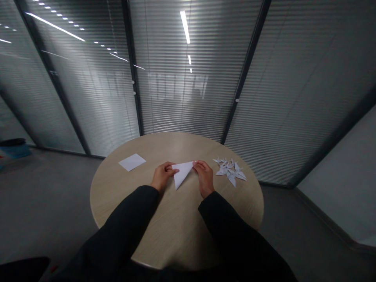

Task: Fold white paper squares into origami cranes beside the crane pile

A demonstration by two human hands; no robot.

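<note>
A white sheet folded into a triangle lies on the round wooden table, its point toward me. My left hand pinches the triangle's left corner with curled fingers. My right hand pinches its right corner, fingers bent down on the paper. Both arms wear dark sleeves.
A flat white paper square lies on the table's left side. Several folded white paper figures are heaped to the right of my right hand. Glass walls with blinds stand behind the table. Grey floor surrounds it.
</note>
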